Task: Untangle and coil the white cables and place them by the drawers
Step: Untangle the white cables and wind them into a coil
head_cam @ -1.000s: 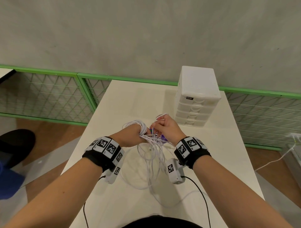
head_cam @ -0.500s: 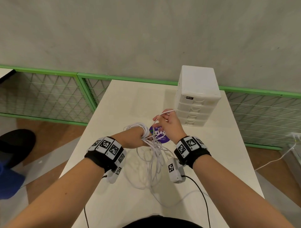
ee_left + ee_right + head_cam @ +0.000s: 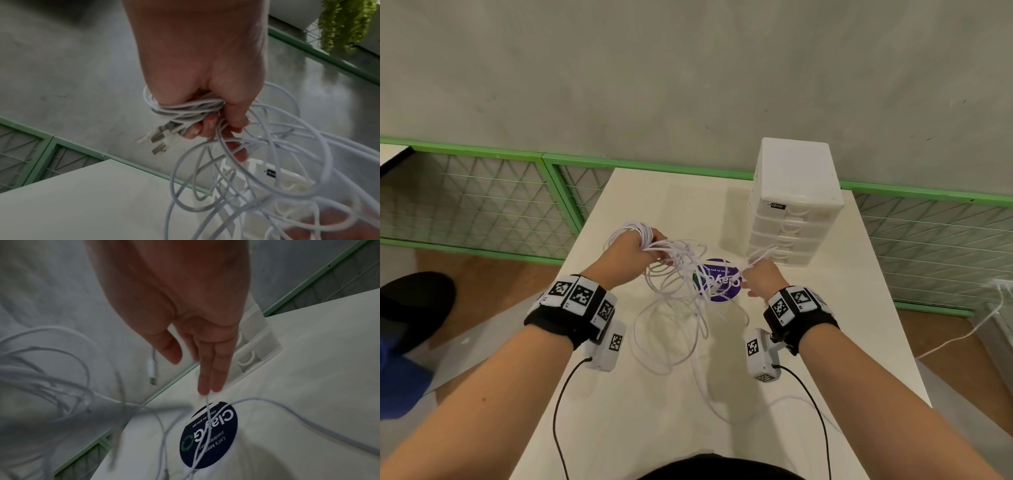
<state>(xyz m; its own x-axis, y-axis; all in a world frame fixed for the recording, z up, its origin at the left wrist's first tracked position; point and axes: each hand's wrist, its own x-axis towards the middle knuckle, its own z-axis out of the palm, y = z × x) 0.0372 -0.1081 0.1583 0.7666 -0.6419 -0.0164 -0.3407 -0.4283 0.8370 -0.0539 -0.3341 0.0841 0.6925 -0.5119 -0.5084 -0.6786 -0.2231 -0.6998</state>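
Note:
Several white cables point(image 3: 678, 301) hang in a tangle between my hands and trail in loops onto the table point(image 3: 640, 421). My left hand point(image 3: 643, 248) grips a coiled bundle wound round it; in the left wrist view the left hand point(image 3: 213, 125) holds the coil with plug ends point(image 3: 158, 139) sticking out. My right hand point(image 3: 753, 275) is to the right, just in front of the white drawer unit point(image 3: 794, 205). In the right wrist view the right hand point(image 3: 195, 374) has nearly straight fingers pinching one cable strand point(image 3: 207, 404), whose plug point(image 3: 151, 369) dangles past the thumb.
A round purple sticker point(image 3: 720, 282) lies on the table under the cables. The drawers stand at the table's far right, against a green mesh fence point(image 3: 482, 198) and a grey wall. A white floor cable point(image 3: 962, 332) runs at the right.
My hands have moved apart: the left up and to the left with the coil, the right to the right toward the drawers, drawing strands out between them and uncovering the sticker.

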